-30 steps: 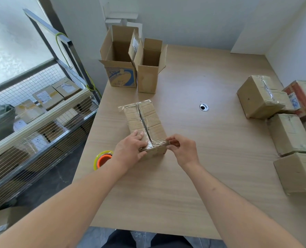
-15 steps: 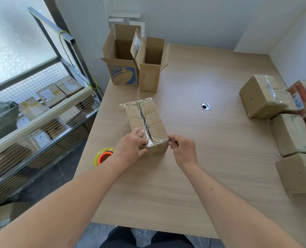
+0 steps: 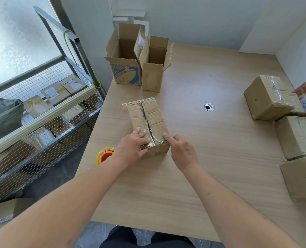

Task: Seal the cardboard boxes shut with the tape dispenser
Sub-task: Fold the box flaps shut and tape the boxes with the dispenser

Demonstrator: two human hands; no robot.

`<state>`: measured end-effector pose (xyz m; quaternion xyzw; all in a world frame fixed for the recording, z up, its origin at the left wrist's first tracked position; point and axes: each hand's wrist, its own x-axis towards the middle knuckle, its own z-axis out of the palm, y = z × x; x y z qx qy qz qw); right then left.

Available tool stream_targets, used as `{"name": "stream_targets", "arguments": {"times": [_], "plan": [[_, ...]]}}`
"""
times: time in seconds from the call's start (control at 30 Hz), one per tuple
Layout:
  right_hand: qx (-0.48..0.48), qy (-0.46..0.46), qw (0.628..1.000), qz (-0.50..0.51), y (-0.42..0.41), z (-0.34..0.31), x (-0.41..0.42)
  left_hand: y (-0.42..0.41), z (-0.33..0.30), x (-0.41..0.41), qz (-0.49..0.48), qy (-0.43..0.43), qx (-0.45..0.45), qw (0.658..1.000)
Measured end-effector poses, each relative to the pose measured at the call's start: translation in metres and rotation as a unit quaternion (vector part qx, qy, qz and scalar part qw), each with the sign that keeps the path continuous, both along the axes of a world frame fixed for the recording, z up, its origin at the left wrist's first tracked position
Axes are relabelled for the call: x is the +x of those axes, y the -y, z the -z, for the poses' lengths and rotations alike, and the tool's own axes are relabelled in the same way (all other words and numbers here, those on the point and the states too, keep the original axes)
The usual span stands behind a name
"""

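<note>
Head view: your left hand (image 3: 130,149) lies flat, fingers straight, on the taped box (image 3: 147,126) mid-tabletop (image 3: 211,158); your right hand (image 3: 181,152) presses its near corner with one extended finger; tape dispenser (image 3: 104,155) sits just left

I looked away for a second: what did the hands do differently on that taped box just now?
The right hand let go of its pinch at the near right corner of the box and now presses a straight forefinger onto the tape there. The left hand kept resting on the near end, fingers on top. The box, tape roll and open boxes stayed put.
</note>
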<state>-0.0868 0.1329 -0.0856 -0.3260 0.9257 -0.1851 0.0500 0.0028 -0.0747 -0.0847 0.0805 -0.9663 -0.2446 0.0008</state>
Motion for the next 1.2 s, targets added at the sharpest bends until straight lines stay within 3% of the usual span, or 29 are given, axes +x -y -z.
{"name": "stream_targets", "arguments": {"times": [0.2, 0.37, 0.57, 0.73, 0.9, 1.2], "plan": [[0.009, 0.002, 1.000, 0.002, 0.004, -0.006, -0.009, 0.005, 0.010, 0.003, 0.007, -0.047, 0.038, 0.998], [0.025, -0.008, 0.999, 0.035, 0.007, -0.007, -0.009, 0.025, 0.009, 0.001, 0.071, -0.012, 0.035, 0.997], [0.044, 0.031, 0.998, 0.030, 0.012, -0.016, -0.013, 0.022, 0.017, 0.002, 0.077, -0.035, 0.027, 0.996], [0.050, 0.047, 0.996, 0.053, 0.021, -0.022, -0.011, 0.030, 0.011, -0.001, 0.095, 0.008, 0.046, 0.994], [0.058, 0.052, 0.996, 0.049, 0.023, -0.030, -0.008, 0.046, -0.002, -0.017, 0.142, 0.086, 0.001, 0.986], [0.101, 0.083, 0.991, 0.041, 0.008, -0.048, -0.003, 0.036, -0.009, -0.017, 0.146, 0.071, -0.077, 0.984]]}}
